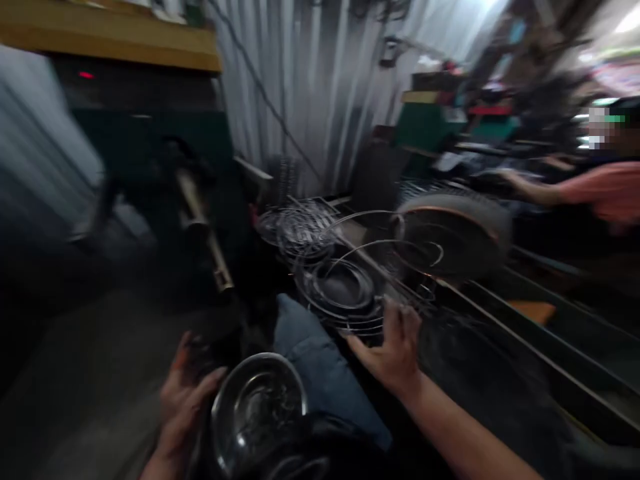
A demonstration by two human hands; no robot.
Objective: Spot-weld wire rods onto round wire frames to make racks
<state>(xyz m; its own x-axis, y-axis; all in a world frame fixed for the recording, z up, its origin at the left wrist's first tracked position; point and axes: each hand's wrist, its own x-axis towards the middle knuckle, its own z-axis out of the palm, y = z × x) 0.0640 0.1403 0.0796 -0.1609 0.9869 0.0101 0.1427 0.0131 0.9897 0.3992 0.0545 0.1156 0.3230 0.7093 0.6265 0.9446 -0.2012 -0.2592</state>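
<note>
The view is smeared by motion. My left hand (183, 400) is low at the left, its fingers curled against the rim of a shiny round metal bowl (257, 410) on my lap. My right hand (393, 347) reaches forward with fingers closing on the edge of a stack of round wire fan guards (345, 290). More wire rings (300, 230) lie behind that stack. My knee in blue jeans (320, 360) sits between the hands.
A dark green machine (150, 173) with a brass-coloured lever (200, 227) stands at the left. A large round grey disc (450, 233) lies right of the rings. Long metal rails (540, 333) run along the right. A person in an orange shirt (605, 190) works at the far right, before a corrugated wall.
</note>
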